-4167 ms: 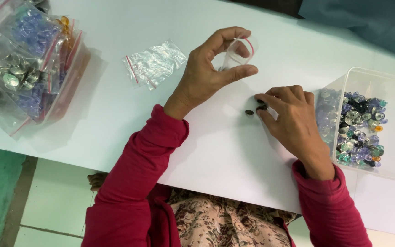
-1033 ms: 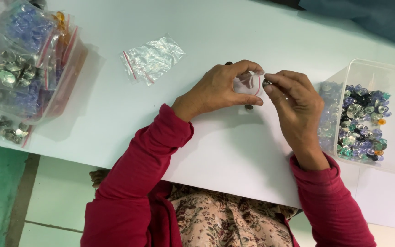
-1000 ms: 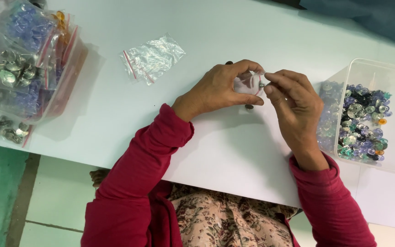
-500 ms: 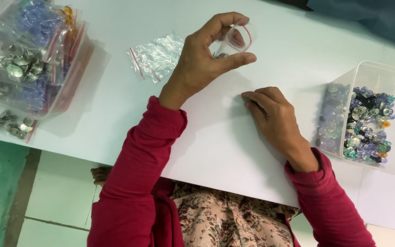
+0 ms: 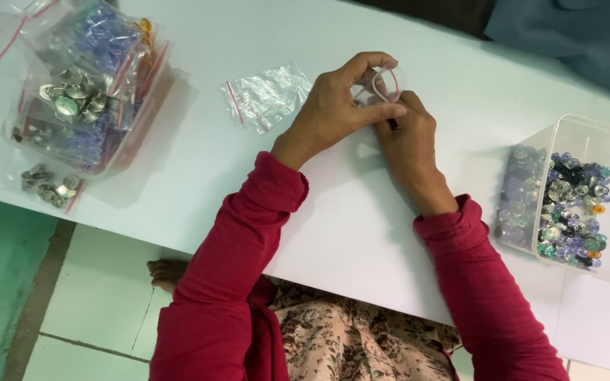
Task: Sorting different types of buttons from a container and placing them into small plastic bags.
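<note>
Your left hand [image 5: 337,106] is raised a little over the white table [image 5: 333,233], wrist bent back, thumb and forefinger curled round to pinch a small clear zip bag [image 5: 381,83] with a red strip at its mouth; the other fingers fold loosely beneath. The bag sits up between your fingertips, its mouth turned toward your right hand [image 5: 409,137]. That hand lies just beside the left, knuckles up, fingers bunched together and pressed in at the bag's lower edge, touching it. It seems to nip something small and dark there, though the view is too poor to tell what. Both forearms, in red sleeves [image 5: 248,240], run up from the table's near edge and meet at the bag, the left one slanting in from the lower left, the right one from the lower right.

Near your left hand, on its outer side, lies a heap of empty clear bags [image 5: 266,94] flat on the table. Farther left stands a pile of filled bags [image 5: 90,92] holding silvery and blue buttons, with one small bag of silvery pieces [image 5: 49,187] at the table edge. Well apart to your right sits a clear plastic tub [image 5: 601,141] of mixed blue, green and silver beads
</note>
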